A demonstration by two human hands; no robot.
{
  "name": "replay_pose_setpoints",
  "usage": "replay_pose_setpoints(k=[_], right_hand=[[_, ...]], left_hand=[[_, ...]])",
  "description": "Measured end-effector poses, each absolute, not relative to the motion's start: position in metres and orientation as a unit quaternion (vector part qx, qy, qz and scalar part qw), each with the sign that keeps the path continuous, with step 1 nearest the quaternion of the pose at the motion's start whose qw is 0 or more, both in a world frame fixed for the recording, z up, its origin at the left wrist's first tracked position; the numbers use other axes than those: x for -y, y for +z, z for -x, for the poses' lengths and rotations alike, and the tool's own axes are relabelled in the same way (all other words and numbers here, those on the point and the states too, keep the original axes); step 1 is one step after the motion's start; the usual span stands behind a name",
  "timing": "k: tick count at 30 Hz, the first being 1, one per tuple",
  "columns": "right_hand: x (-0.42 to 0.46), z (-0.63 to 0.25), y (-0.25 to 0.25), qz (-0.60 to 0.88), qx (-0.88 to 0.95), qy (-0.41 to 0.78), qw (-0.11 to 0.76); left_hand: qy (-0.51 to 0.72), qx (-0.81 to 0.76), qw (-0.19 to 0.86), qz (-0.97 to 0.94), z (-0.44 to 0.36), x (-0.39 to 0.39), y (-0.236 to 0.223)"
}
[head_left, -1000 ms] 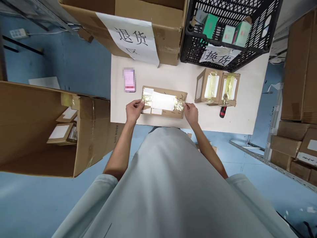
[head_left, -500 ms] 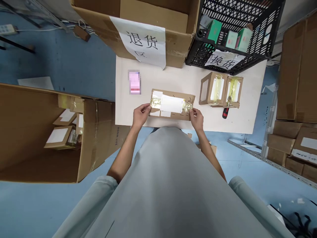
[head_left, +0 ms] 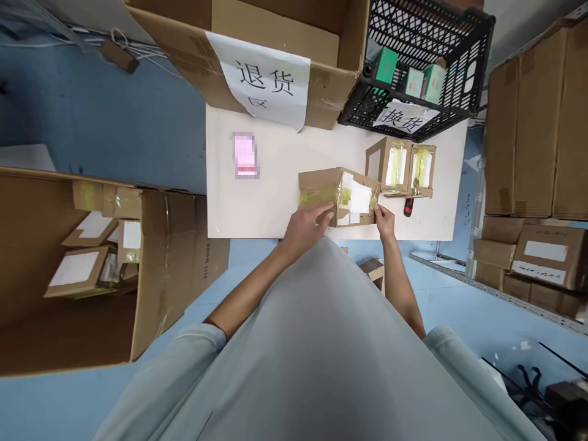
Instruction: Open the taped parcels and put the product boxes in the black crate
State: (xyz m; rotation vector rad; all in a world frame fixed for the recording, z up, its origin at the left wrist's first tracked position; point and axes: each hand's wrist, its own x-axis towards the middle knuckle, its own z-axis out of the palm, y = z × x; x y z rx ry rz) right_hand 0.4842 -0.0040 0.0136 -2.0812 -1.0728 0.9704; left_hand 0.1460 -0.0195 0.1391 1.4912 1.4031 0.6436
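Observation:
A taped cardboard parcel with a white label lies near the front edge of the white table. It is turned so its end faces right. My left hand grips its near left side, fingers curled over the yellow tape. My right hand holds its right end at the near corner. Two smaller taped boxes stand side by side just beyond it to the right.
A red-and-black tool lies beside the small boxes. A pink item lies on the left of the table. A big labelled carton and a black crate stand at the back. An open carton of parcels sits left; stacked cartons right.
Both hands have swung the parcel round and shifted it to the right, toward the two small boxes. It lay lengthwise across the table before; now one end faces right.

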Motion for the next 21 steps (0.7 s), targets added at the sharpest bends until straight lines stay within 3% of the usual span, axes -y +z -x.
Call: replay_pose_setpoints(k=[12,21], right_hand=[[0.0,-0.442,0.017,0.757,0.46,0.371,0.279],[0.003,-0.35,0.079,0.713,0.618,0.26,0.204]], left_hand=[[0.228,-0.748,0.395,-0.482,-0.091,0.012,0.096],[0.306,-0.786,0.426,-0.328,-0.019,0.01,0.029]])
